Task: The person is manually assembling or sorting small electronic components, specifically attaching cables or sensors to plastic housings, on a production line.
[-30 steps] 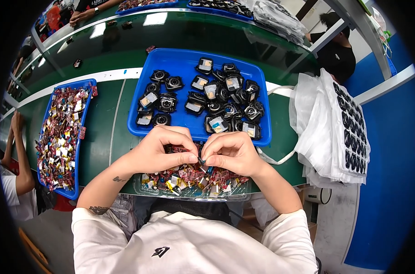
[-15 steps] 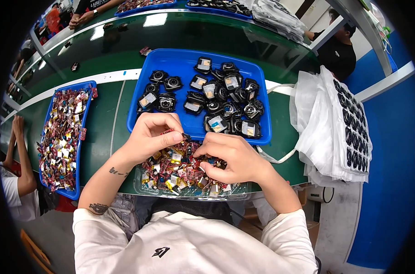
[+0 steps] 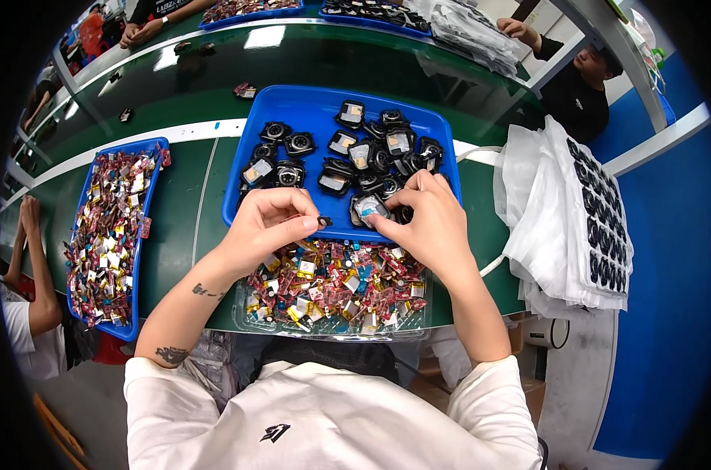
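My left hand (image 3: 273, 221) is closed in a pinch by the front edge of a blue tray (image 3: 271, 97). A small dark piece (image 3: 324, 222) pokes out at its fingertips. Inside the tray lie several black watch cases, some with dials up, others showing pale backs. My right hand (image 3: 432, 218) reaches over the tray's front right part, its thumb and fingers around a watch case (image 3: 367, 208) with a silvery face. Below both hands sits a clear plastic tray (image 3: 254, 323) heaped with small red circuit boards and silver-yellow battery cells (image 3: 307, 269).
At the left, another blue tray (image 3: 133, 323) holds more such boards and cells. White film sheets (image 3: 528, 211) with rows of black parts are stacked at the right. Beyond runs a green conveyor belt (image 3: 316, 59) with a few loose pieces. A co-worker (image 3: 579, 90) is at the far right.
My right hand has left the heap of boards and moved up and right onto a watch case. My left hand stays near its place. The far-right co-worker has raised a hand.
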`<state>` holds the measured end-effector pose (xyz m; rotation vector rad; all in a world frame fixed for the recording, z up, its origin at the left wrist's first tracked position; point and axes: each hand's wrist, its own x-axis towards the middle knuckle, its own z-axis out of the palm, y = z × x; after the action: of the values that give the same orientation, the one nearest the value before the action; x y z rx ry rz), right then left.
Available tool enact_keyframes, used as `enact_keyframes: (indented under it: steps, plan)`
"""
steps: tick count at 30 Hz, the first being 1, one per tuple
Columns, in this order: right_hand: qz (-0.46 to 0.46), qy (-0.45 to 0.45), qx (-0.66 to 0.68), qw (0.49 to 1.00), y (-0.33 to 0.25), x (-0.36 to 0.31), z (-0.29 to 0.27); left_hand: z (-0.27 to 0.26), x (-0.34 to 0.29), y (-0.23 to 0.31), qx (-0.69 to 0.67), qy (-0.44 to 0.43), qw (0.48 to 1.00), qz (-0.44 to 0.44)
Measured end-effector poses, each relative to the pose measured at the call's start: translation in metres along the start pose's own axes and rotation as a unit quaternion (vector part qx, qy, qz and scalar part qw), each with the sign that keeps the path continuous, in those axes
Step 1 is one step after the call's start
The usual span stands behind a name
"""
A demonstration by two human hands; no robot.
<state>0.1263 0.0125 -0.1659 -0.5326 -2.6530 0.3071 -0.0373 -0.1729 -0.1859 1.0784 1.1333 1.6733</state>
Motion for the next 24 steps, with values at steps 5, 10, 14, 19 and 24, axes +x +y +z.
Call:
enact_keyframes:
  steps: [5,10,14,19,24]
  plan:
    - [0.006,-0.001,0.254,0.967,0.008,0.008,0.003,0.005,0.002,0.000,0.032,0.023,0.999,0.009]
    - [0.126,0.036,0.371,0.919,0.005,0.013,-0.004,0.005,-0.001,0.000,0.042,0.017,0.999,0.023]
    - [0.152,0.039,0.471,0.868,0.001,0.015,0.002,0.008,-0.002,0.001,0.063,0.018,0.998,0.013]
    - [0.148,-0.026,0.548,0.823,-0.018,0.012,0.002,0.013,-0.003,-0.006,0.116,0.001,0.990,0.076]
    - [0.125,-0.090,0.599,0.786,-0.037,0.003,0.012,0.016,-0.002,-0.011,0.238,0.122,0.952,0.147]
